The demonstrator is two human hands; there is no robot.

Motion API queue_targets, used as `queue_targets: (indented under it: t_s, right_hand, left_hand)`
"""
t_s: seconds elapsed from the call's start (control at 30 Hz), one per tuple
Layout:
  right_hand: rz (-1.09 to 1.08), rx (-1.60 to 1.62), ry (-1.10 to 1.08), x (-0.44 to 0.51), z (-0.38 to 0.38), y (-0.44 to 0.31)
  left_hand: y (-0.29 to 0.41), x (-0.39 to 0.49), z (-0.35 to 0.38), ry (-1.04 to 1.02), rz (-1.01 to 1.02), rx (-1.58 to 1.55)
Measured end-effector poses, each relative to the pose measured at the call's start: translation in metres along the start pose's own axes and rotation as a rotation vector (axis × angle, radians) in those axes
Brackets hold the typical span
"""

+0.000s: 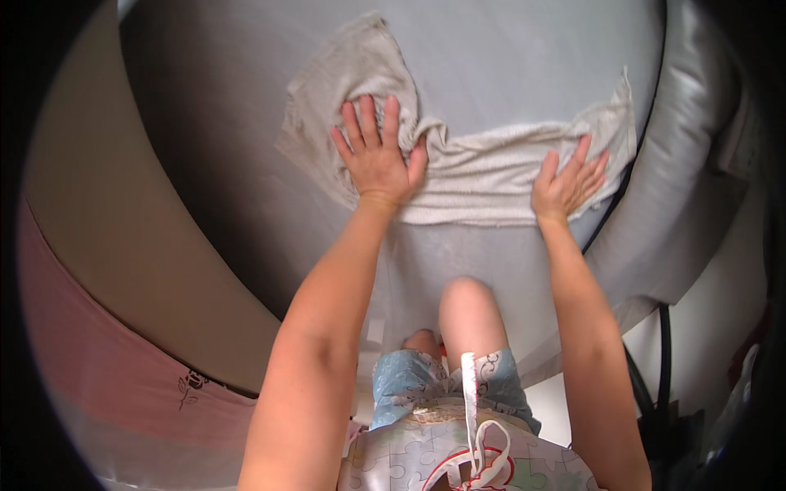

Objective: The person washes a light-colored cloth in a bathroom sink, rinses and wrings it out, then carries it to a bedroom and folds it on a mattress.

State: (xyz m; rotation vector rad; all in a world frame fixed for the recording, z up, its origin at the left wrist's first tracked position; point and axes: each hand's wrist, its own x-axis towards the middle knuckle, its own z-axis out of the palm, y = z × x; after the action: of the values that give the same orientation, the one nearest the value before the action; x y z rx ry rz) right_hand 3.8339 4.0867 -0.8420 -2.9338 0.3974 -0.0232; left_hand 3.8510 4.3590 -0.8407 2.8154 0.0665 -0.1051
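Note:
A pale beige towel (491, 175) lies rumpled across a grey padded surface (528, 67), which looks like a bed or sofa seat. My left hand (381, 159) presses palm down on the towel's bunched left part, fingers spread, with folds gathered beside the thumb. Toward the towel's right end, my right hand (568, 181) rests flat with its fingers somewhat apart. Between the hands the cloth runs in long creases. Its left part fans out toward the far side, and one corner at the right points up and away. Neither hand grips the cloth.
A silvery padded bolster (669, 147) borders the surface on the right, with a dark gap along it. To the left stands a brown panel (141, 233) beside pink fabric (123, 380) bearing a rose print. A bare knee (470, 301) touches or nears the front of the surface.

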Motion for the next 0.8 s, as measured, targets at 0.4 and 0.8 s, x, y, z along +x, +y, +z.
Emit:
queue_targets:
  t_s: [0.4, 0.8]
  right_hand:
    - [-0.031, 0.046, 0.067, 0.002, 0.006, -0.002]
    - [-0.091, 0.028, 0.202, 0.004, 0.013, 0.0]
  left_hand:
    - [-0.005, 0.002, 0.007, 0.107, 0.058, 0.004]
    - [-0.005, 0.002, -0.001, 0.169, 0.092, 0.097]
